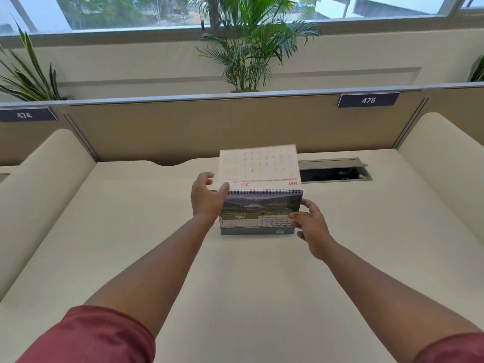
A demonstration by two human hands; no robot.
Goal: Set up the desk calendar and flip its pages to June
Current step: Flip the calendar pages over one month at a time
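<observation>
The desk calendar [258,214] stands upright on the cream desk [235,284], its spiral binding on top. The front page shows a mountain photo and the word MAY. A white page [258,165] is lifted above the binding, swung toward the back, and its underside reads MAY 2026 upside down. My left hand [207,199] pinches that page's lower left corner between thumb and fingers. My right hand [310,226] rests against the calendar's right edge, thumb on the front near the date grid, steadying it.
A beige partition [235,127] with number plates 474 and 475 closes off the desk's far side. An open cable hatch [335,172] lies just behind and right of the calendar. Rounded side dividers rise at left and right. Potted plants stand beyond the partition.
</observation>
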